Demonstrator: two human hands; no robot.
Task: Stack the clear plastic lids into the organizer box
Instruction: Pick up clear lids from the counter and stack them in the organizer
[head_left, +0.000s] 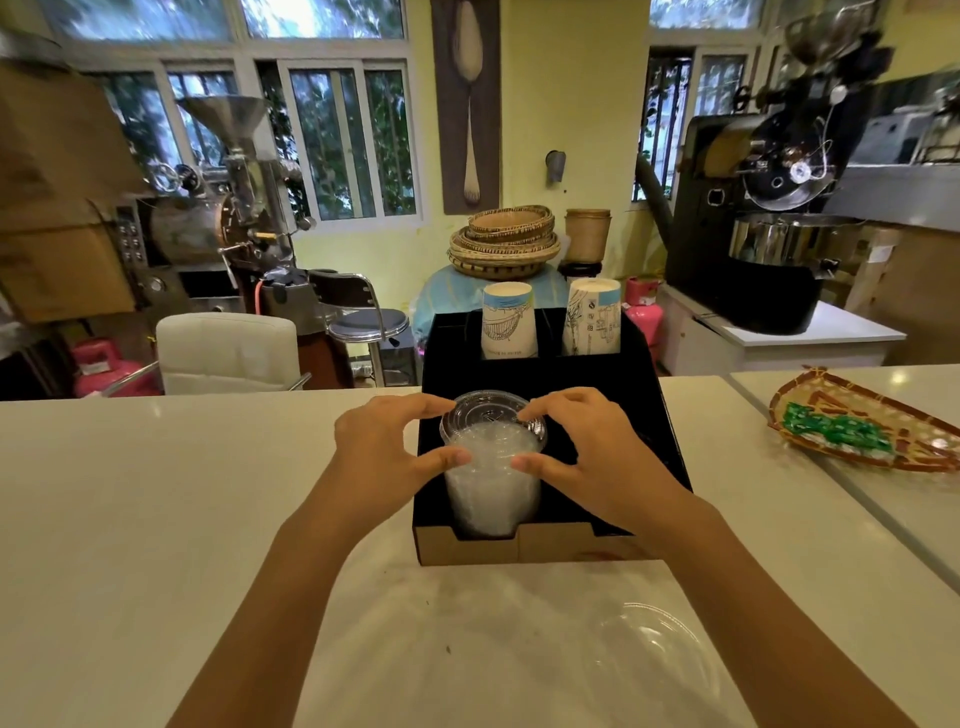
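Observation:
A tall stack of clear plastic lids stands in the front left slot of the black organizer box on the white counter. My left hand grips the stack's left side near the top, thumb in front and fingers behind. My right hand grips the right side the same way. The top lid shows between my fingertips. Another clear domed lid lies on the counter in front of the box, to the right.
Two stacks of paper cups stand in the box's back slots. A woven tray with green packets lies on the counter at right. Behind the counter are a white chair, a stool and coffee roasting machines.

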